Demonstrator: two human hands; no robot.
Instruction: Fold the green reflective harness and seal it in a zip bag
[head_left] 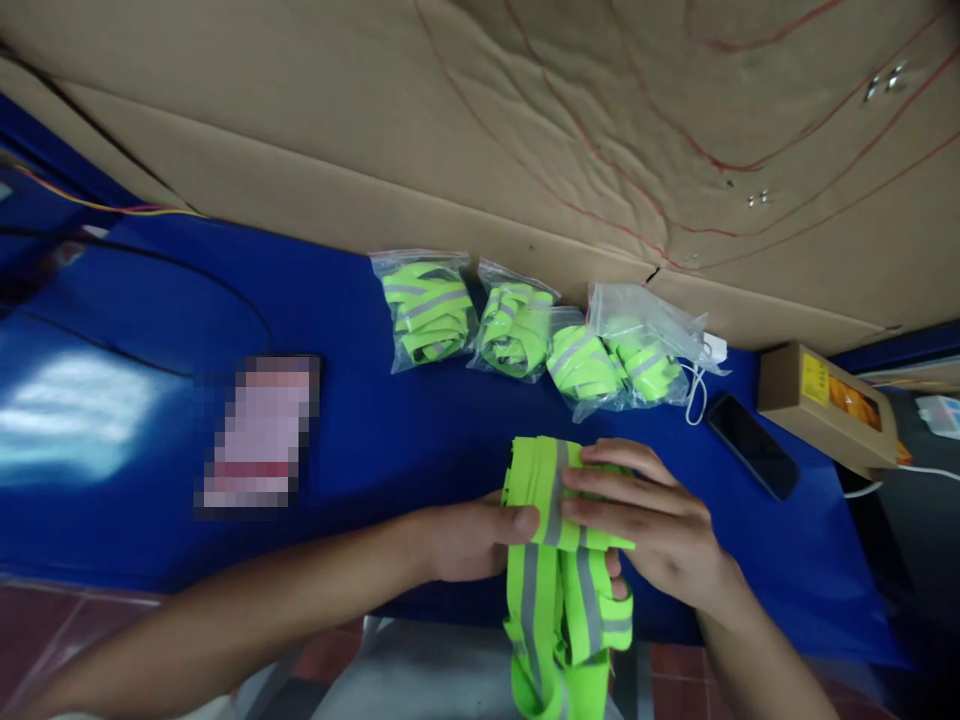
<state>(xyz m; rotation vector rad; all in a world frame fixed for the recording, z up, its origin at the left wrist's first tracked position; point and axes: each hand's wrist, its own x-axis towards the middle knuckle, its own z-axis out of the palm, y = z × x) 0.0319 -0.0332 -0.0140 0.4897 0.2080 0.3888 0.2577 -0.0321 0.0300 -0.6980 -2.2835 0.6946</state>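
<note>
Both my hands hold a neon-yellow reflective strap (pixel 536 500) with a grey stripe, folded flat into a bundle near the table's front edge. My left hand (pixel 476 540) grips its left side, thumb on top and the other fingers hidden beneath. Over its right part lies my right hand (pixel 660 530), several fingers on top and a fingertip showing underneath. Loose lengths of the strap hang down toward my lap. Beyond, by the cardboard, are clear zip bags of similar straps: a left bag (pixel 427 315), a middle bag (pixel 516 330) and two overlapping bags at right (pixel 589 365).
A blue-covered table (pixel 360 430) lies under everything, with a cardboard panel (pixel 315 150) upright behind. At left rests a blurred-out device (pixel 259 430). To the right are a black phone (pixel 752 447), a white cable (pixel 697 395) and a brown box (pixel 825 405).
</note>
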